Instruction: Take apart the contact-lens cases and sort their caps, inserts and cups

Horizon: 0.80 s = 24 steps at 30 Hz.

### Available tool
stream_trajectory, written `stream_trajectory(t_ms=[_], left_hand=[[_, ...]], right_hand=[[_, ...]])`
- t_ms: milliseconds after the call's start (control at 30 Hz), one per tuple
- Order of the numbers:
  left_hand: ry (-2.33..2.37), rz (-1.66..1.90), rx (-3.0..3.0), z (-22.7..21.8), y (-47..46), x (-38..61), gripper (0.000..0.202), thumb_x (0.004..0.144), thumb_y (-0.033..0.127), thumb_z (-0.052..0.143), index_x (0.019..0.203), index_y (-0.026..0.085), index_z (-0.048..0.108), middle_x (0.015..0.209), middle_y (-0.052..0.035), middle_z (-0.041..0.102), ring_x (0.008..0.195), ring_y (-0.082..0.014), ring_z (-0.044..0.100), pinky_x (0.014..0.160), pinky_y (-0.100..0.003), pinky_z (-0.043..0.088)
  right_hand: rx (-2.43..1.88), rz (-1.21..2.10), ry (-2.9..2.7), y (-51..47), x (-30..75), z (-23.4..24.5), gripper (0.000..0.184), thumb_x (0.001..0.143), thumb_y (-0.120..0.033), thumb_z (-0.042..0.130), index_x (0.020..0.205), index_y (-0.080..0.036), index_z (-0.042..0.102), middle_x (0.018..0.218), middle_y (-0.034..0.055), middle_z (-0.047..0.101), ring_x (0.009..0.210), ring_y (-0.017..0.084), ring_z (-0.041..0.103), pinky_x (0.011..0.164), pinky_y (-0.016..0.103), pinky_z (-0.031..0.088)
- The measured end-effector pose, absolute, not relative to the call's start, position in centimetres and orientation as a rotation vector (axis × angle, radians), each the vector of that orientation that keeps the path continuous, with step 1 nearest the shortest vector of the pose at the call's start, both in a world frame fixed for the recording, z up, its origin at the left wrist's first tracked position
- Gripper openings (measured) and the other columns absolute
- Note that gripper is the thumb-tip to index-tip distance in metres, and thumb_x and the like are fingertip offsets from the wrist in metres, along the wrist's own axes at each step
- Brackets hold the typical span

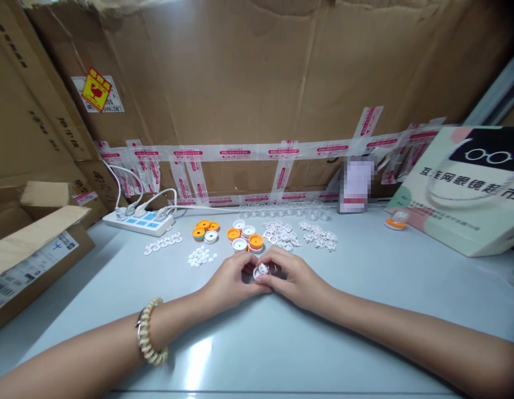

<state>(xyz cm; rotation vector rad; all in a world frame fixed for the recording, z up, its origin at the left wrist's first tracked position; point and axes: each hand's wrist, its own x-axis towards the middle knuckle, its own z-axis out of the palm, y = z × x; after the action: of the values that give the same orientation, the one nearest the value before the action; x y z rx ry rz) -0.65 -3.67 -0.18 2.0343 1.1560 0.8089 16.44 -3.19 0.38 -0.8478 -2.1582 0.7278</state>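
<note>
Near the middle of the table, my left hand point(232, 280) and my right hand point(292, 274) meet around a small round white plastic part point(262, 270). Fingers and thumbs of both hands are closed on it, and they hide much of its rim. A raised white piece shows at its centre; I cannot make out its exact shape. Just beyond the hands sit orange and white round caps point(256, 241) in a cluster. To their right lie a pile of small white openwork parts point(279, 235) and a second, similar pile point(319, 236).
Further left are more orange and white caps point(206, 231), small white discs point(201, 256) and a row of white pieces point(163, 242). Clear plastic cups point(282, 209) line the back. A power strip point(138, 221), cardboard box point(36, 260), paper bag point(460, 194) and orange-based clear piece point(396, 221) stand around.
</note>
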Motion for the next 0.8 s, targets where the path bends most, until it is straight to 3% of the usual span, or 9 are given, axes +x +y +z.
stream_trajectory(t_ms=[300, 500, 633, 800], left_hand=[[1.133, 0.811, 2.040, -0.3, -3.4, -0.6, 0.020, 0.070, 0.026, 0.066, 0.083, 0.013, 0.058, 0.081, -0.0035, 0.059, 0.076, -0.0160, 0.054, 0.068, -0.027, 0.045], [1.102, 0.857, 2.016, -0.3, -3.5, -0.6, 0.029, 0.072, 0.025, 0.064, 0.100, 0.016, 0.059, 0.098, -0.0066, 0.062, 0.090, -0.0189, 0.057, 0.080, -0.031, 0.045], [1.145, 0.849, 1.983, -0.3, -3.5, -0.6, 0.026, 0.072, 0.026, 0.065, 0.094, 0.014, 0.060, 0.093, -0.0063, 0.063, 0.085, -0.0186, 0.059, 0.077, -0.030, 0.047], [1.153, 0.857, 1.992, -0.3, -3.5, -0.4, 0.025, 0.069, 0.022, 0.066, 0.092, 0.014, 0.060, 0.090, -0.0054, 0.064, 0.081, -0.0176, 0.058, 0.074, -0.029, 0.047]], right_hand=[[-0.783, 0.766, -2.129, -2.8, 16.5, -0.3, 0.014, 0.082, -0.017, 0.052, 0.091, -0.022, 0.062, 0.088, 0.0037, 0.062, 0.084, 0.017, 0.056, 0.077, 0.031, 0.043], [-0.932, 0.882, -2.022, -2.6, 16.5, -0.4, 0.014, 0.076, -0.018, 0.059, 0.090, -0.020, 0.058, 0.080, 0.0002, 0.062, 0.069, 0.013, 0.055, 0.064, 0.026, 0.044], [-0.897, 0.854, -2.013, -2.5, 16.4, -0.5, 0.010, 0.077, -0.018, 0.057, 0.086, -0.020, 0.060, 0.080, 0.0007, 0.063, 0.070, 0.014, 0.055, 0.067, 0.027, 0.045], [-0.806, 0.704, -1.985, -2.4, 16.5, -0.7, 0.020, 0.081, -0.015, 0.049, 0.093, -0.024, 0.062, 0.088, 0.0035, 0.063, 0.080, 0.017, 0.057, 0.074, 0.032, 0.045]])
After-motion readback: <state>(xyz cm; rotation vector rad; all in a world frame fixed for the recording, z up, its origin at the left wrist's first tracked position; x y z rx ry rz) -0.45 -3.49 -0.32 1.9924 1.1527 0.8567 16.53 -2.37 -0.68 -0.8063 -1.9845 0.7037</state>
